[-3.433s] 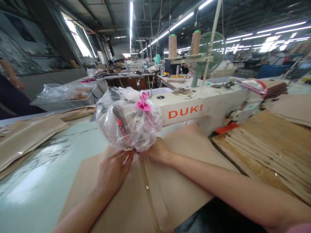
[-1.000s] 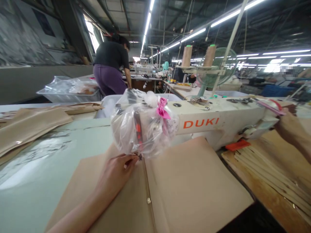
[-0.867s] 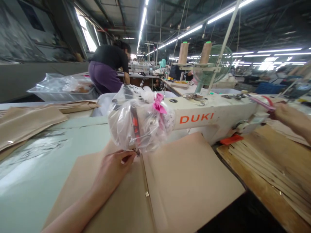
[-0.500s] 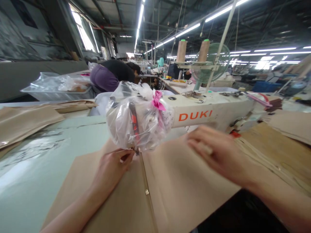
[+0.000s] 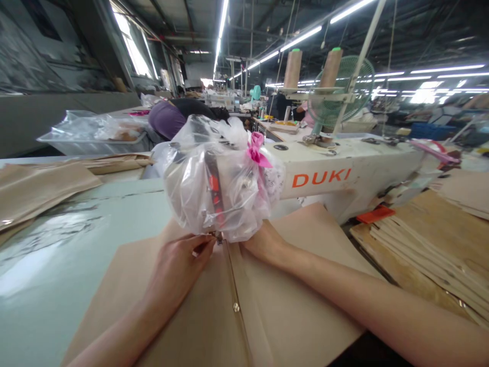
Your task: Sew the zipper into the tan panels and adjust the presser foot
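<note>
A tan fabric piece lies under the sewing machine's needle area. Down its middle runs a narrow strip like a zipper, with a small shiny metal piece on it. My left hand rests on the fabric left of the presser foot, thumb and forefinger pinched together beside it; what they hold is too small to make out. My right hand lies on the fabric right of the strip, its fingers hidden behind the clear plastic bag wrapped around the machine head.
The machine arm spans to the right, below two thread cones. Tan pieces lie at left; more layers are stacked at right near an orange object. Behind a plastic tub, a person bends over.
My right hand has moved left and away from me, from above the fabric to behind the bagged machine head. My left hand keeps its pinch by the foot. The view has shifted slightly.
</note>
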`<control>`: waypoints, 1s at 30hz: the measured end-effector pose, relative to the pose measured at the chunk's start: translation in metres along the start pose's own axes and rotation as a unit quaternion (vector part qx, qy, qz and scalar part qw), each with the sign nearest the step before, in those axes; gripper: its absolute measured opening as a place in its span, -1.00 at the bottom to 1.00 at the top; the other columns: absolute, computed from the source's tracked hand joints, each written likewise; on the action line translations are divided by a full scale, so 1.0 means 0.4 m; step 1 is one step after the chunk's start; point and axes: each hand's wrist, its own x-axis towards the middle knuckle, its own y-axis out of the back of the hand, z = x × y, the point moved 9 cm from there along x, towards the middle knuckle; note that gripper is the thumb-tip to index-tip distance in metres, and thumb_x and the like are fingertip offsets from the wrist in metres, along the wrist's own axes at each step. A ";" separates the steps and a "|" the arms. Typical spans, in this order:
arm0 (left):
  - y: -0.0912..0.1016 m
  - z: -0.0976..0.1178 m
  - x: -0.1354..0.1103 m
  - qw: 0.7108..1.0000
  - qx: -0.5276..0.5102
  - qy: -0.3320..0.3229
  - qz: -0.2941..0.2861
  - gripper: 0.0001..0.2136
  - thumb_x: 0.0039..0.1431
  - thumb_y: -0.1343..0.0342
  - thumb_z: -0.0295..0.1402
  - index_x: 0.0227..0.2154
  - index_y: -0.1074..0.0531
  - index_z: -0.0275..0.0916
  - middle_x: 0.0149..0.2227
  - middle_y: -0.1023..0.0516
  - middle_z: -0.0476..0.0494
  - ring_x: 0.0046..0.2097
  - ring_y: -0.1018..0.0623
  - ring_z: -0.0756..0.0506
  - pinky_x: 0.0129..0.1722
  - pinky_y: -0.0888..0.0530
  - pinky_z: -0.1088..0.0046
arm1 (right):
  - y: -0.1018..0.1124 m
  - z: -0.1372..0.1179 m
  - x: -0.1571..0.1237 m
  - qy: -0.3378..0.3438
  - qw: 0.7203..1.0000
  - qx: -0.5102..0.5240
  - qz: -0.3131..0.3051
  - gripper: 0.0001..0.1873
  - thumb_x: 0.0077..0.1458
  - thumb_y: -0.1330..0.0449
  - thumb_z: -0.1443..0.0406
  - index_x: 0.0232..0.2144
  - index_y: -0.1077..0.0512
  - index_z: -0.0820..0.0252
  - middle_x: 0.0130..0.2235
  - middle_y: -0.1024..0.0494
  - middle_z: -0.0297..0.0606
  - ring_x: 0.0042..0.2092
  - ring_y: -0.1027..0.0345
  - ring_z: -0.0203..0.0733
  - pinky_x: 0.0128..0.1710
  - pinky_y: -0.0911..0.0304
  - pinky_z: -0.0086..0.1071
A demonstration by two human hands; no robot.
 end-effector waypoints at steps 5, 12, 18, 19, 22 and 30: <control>0.002 -0.005 -0.005 1.000 0.010 0.019 -0.003 -0.65 0.17 0.00 -0.11 -0.30 -0.64 -0.15 -0.52 -0.61 -0.04 -0.46 -0.57 -0.12 -0.33 -0.42 0.41 | -0.012 0.029 0.012 -0.024 0.999 0.036 0.001 -0.83 0.05 -0.19 0.44 -0.51 -0.51 0.16 -0.32 -0.63 -0.17 -0.08 -0.48 0.04 -0.02 -0.32 -0.24; 0.003 -0.011 -0.003 0.999 0.026 0.036 0.007 -0.64 0.12 -0.01 -0.06 -0.36 -0.63 -0.16 -0.54 -0.59 -0.03 -0.52 -0.56 -0.08 -0.41 -0.38 0.46 | -0.016 0.049 0.017 -0.033 0.994 0.107 -0.015 -0.93 0.00 -0.33 0.32 -0.49 -0.53 0.19 -0.41 -0.61 -0.26 -0.18 -0.50 -0.06 -0.14 -0.35 -0.34; 0.012 -0.015 -0.005 0.998 0.051 0.030 0.035 -0.67 0.13 -0.05 -0.04 -0.30 -0.64 -0.07 -0.61 -0.56 0.07 -0.52 -0.58 -0.06 -0.45 -0.36 0.51 | -0.008 0.023 0.012 0.018 0.994 0.110 0.013 -0.91 -0.01 -0.36 0.34 -0.48 -0.52 0.23 -0.33 -0.61 -0.25 -0.18 -0.48 -0.13 -0.14 -0.31 -0.37; 0.014 -0.014 -0.005 0.997 0.055 0.029 0.039 -0.68 0.14 -0.06 -0.04 -0.30 -0.64 -0.06 -0.62 -0.55 0.08 -0.51 -0.58 -0.06 -0.44 -0.36 0.51 | -0.007 0.018 0.010 0.027 0.995 0.099 0.018 -0.93 -0.01 -0.35 0.36 -0.47 -0.52 0.23 -0.32 -0.61 -0.25 -0.19 -0.47 -0.15 -0.15 -0.30 -0.38; 0.019 -0.005 -0.006 0.996 0.067 0.022 0.050 -0.71 0.13 -0.08 -0.05 -0.33 -0.64 -0.04 -0.59 -0.57 0.10 -0.50 -0.60 -0.06 -0.42 -0.37 0.52 | -0.007 0.010 0.007 0.042 0.995 0.082 0.026 -0.94 0.00 -0.35 0.36 -0.45 -0.53 0.24 -0.36 -0.59 -0.30 -0.26 -0.45 -0.23 -0.24 -0.26 -0.43; 0.031 0.018 -0.011 0.991 0.103 -0.004 0.081 -0.77 0.15 -0.11 -0.08 -0.37 -0.63 0.01 -0.63 -0.53 0.17 -0.51 -0.57 -0.04 -0.41 -0.36 0.53 | -0.015 -0.009 -0.002 0.069 0.993 0.090 0.037 -0.92 0.03 -0.32 0.37 -0.49 -0.54 0.27 -0.50 -0.50 -0.37 -0.45 -0.34 -0.38 -0.42 -0.10 -0.51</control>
